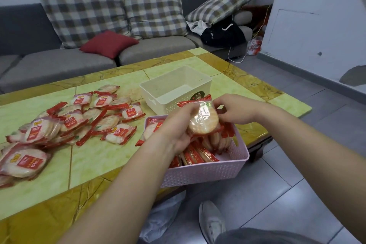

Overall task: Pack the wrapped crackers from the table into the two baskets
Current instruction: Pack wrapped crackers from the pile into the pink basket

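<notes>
Standing on the green-and-amber stone table, catalogued from near edge to far:

Pink basket, woven-pattern plastic, at the near right corner of the table. Partly filled; packets stand on edge in rows inside, red wrapper ends up.

White basket, same kind, just behind the pink one and touching or nearly so. Nothing can be seen inside it. A round dark sticker shows on its near wall.

Held stack of crackers, several wrapped packets pressed together, raised over the pink basket. A round pale cracker faces up through clear film, red crimped ends at the top.

Left hand, wrapped around the stack from below and from the left side, thumb across the top.

Right hand, fingertips pinching the stack's right edge.

Loose pile of crackers, many packets in red-and-clear wrap, spread over the left half of the table, well apart from the baskets. A few lie just beside the pink basket's left wall. More are heaped at the near left edge.

Beyond the table: a grey sofa with three plaid cushions and a red cushion. Dark clothing is heaped at its right end.

On the tiled floor below: the person's white shoe.
</notes>
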### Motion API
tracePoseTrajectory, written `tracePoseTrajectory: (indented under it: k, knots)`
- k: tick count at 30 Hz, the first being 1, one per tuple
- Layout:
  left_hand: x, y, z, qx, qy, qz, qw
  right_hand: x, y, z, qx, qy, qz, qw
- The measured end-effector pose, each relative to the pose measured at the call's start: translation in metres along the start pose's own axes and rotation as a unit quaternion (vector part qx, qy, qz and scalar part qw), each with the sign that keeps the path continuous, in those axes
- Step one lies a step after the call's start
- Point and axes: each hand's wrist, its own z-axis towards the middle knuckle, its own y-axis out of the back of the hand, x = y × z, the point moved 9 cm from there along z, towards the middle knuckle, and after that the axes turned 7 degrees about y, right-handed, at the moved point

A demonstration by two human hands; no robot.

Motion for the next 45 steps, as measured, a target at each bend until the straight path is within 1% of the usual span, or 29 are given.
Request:
tracePoseTrajectory:
  k: [4,6,8,10,12,14,15,16,17,19,20,22,23,24,25,27,29,31,33,34,35,37,39,40,41,42,43,44,45]
  knots:
    - [0.001,-0.013,-0.003,0.02,-0.003,0.0,1.0,-0.006,-0.002,-0.004,-0.058,-0.024,-0.015,0.998]
    - [-0.003,-0.015,-0.006,0.028,-0.013,-0.017,0.999,-0.008,-0.005,-0.003,-0.049,-0.028,-0.017,0.998]
    - [-0.007,-0.016,-0.008,0.04,-0.023,-0.033,0.998,-0.01,-0.007,-0.004,-0.043,-0.036,-0.048,0.997]
    - [-0.009,-0.017,-0.011,0.048,-0.026,-0.045,0.997,-0.014,-0.008,-0.005,-0.069,-0.048,-0.082,0.993]
    - [-0.009,-0.016,-0.012,0.046,-0.032,-0.045,0.997,-0.013,-0.01,-0.006,-0.092,-0.073,-0.127,0.985]
    - [-0.01,-0.012,-0.014,0.036,-0.043,-0.042,0.998,-0.013,-0.017,-0.007,-0.087,-0.098,-0.172,0.976]
    - [-0.014,-0.008,-0.014,0.024,-0.06,-0.038,0.997,-0.013,-0.018,-0.008,-0.088,-0.109,-0.185,0.973]
    - [-0.019,-0.004,-0.016,0.01,-0.082,-0.029,0.996,-0.011,-0.014,-0.01,-0.113,-0.11,-0.183,0.97]
    - [-0.025,0.001,-0.019,0.0,-0.104,-0.016,0.994,-0.01,-0.008,-0.012,-0.15,-0.108,-0.156,0.97]
    - [-0.036,0.01,-0.029,-0.016,-0.138,0.013,0.99,-0.012,0.007,-0.023,-0.242,-0.113,-0.015,0.964]
    - [-0.039,0.014,-0.035,-0.024,-0.148,0.027,0.988,-0.013,0.012,-0.029,-0.284,-0.114,0.079,0.949]
    - [-0.042,0.022,-0.045,-0.041,-0.167,0.053,0.984,-0.003,0.018,-0.044,-0.35,-0.106,0.247,0.897]
    - [-0.044,0.027,-0.05,-0.059,-0.185,0.074,0.978,0.006,0.02,-0.052,-0.377,-0.104,0.289,0.874]
    - [-0.047,0.031,-0.054,-0.083,-0.212,0.103,0.968,0.014,0.022,-0.059,-0.4,-0.106,0.299,0.86]
    - [-0.05,0.033,-0.059,-0.106,-0.246,0.137,0.953,0.022,0.023,-0.062,-0.407,-0.11,0.295,0.858]
    - [-0.055,0.03,-0.072,-0.136,-0.311,0.201,0.919,0.038,0.014,-0.057,-0.355,-0.114,0.322,0.87]
    - [-0.052,0.022,-0.078,-0.134,-0.333,0.246,0.9,0.051,0.003,-0.05,-0.283,-0.104,0.354,0.885]
    - [-0.046,0.019,-0.077,-0.113,-0.309,0.254,0.91,0.058,0.005,-0.05,-0.271,-0.065,0.331,0.901]
    - [-0.04,0.017,-0.075,-0.06,-0.269,0.243,0.93,0.062,0.01,-0.055,-0.251,-0.013,0.308,0.918]
    - [-0.039,0.016,-0.075,-0.038,-0.263,0.248,0.932,0.061,0.01,-0.059,-0.233,0.0,0.301,0.925]
    - [-0.043,0.018,-0.077,-0.036,-0.273,0.265,0.924,0.056,0.01,-0.062,-0.223,-0.002,0.286,0.932]
    - [-0.056,0.03,-0.082,-0.093,-0.307,0.334,0.886,0.043,0.01,-0.071,-0.222,-0.032,0.241,0.944]
    - [-0.071,0.053,-0.079,-0.2,-0.317,0.448,0.812,0.029,0.011,-0.079,-0.228,-0.071,0.2,0.95]
    - [-0.072,0.066,-0.074,-0.241,-0.285,0.511,0.774,0.023,0.01,-0.082,-0.224,-0.087,0.175,0.955]
    - [-0.067,0.077,-0.065,-0.256,-0.234,0.567,0.748,0.017,0.008,-0.085,-0.215,-0.098,0.148,0.96]
    - [-0.056,0.087,-0.057,-0.25,-0.175,0.603,0.737,0.015,0.005,-0.086,-0.199,-0.105,0.126,0.966]
    - [-0.046,0.093,-0.051,-0.235,-0.13,0.618,0.739,0.015,0.001,-0.087,-0.18,-0.112,0.105,0.972]
    - [-0.039,0.093,-0.051,-0.222,-0.104,0.619,0.746,0.016,-0.005,-0.086,-0.155,-0.119,0.078,0.978]
    - [-0.036,0.093,-0.051,-0.22,-0.1,0.614,0.752,0.019,-0.012,-0.085,-0.125,-0.121,0.039,0.984]
